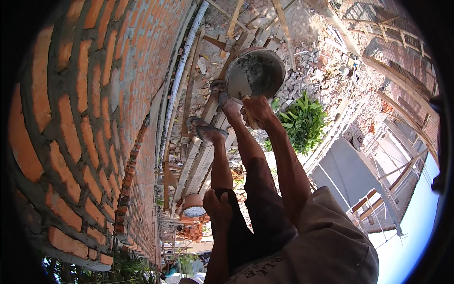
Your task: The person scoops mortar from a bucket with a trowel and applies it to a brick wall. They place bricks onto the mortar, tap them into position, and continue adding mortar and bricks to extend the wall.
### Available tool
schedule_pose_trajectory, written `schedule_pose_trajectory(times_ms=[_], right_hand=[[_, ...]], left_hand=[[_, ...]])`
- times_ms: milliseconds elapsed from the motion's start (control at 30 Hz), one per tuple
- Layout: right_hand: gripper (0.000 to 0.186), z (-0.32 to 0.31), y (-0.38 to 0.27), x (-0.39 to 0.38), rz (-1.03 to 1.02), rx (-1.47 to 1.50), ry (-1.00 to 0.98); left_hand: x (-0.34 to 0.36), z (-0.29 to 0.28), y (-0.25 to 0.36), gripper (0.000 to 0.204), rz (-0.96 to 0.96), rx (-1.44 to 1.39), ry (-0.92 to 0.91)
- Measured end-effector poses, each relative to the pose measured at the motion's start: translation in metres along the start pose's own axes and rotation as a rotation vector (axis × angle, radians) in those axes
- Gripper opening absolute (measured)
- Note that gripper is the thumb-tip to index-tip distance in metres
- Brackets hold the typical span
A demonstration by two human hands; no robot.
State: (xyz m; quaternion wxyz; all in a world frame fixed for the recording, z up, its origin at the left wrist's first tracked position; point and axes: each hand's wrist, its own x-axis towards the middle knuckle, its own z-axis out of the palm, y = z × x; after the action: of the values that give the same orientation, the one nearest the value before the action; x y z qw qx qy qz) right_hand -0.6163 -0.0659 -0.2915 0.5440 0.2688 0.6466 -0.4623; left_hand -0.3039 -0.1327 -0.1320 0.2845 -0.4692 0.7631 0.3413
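My right hand (pixel 257 112) is closed around the handle of a trowel (pixel 240 84). The trowel's blade lies in wet grey mortar (pixel 262 71) inside a round bucket (pixel 282 75), beyond my feet. My left hand (pixel 218 207) is curled into a fist beside my left knee, with nothing showing in it. Both feet, in dark sandals (pixel 201 127), are on narrow wooden planks (pixel 198 158). To the left rises a brick wall (pixel 87 128) with grey mortar joints.
A pale pipe (pixel 182 61) runs along the wall's foot. Rubble (pixel 309 64) and a leafy green plant (pixel 302 123) lie below to the right. Another bucket (pixel 193 204) stands behind my left foot, near stacked bricks (pixel 193 231). Wooden poles (pixel 235 18) cross beyond the mortar bucket.
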Motion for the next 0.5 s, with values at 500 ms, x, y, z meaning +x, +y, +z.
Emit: schedule_pose_trajectory(times_ms=[500], right_hand=[[0.024, -0.034, 0.103, -0.037, -0.164, -0.533, 0.569]], left_hand=[[0.004, 0.001, 0.000, 0.049, 0.043, -0.001, 0.075]])
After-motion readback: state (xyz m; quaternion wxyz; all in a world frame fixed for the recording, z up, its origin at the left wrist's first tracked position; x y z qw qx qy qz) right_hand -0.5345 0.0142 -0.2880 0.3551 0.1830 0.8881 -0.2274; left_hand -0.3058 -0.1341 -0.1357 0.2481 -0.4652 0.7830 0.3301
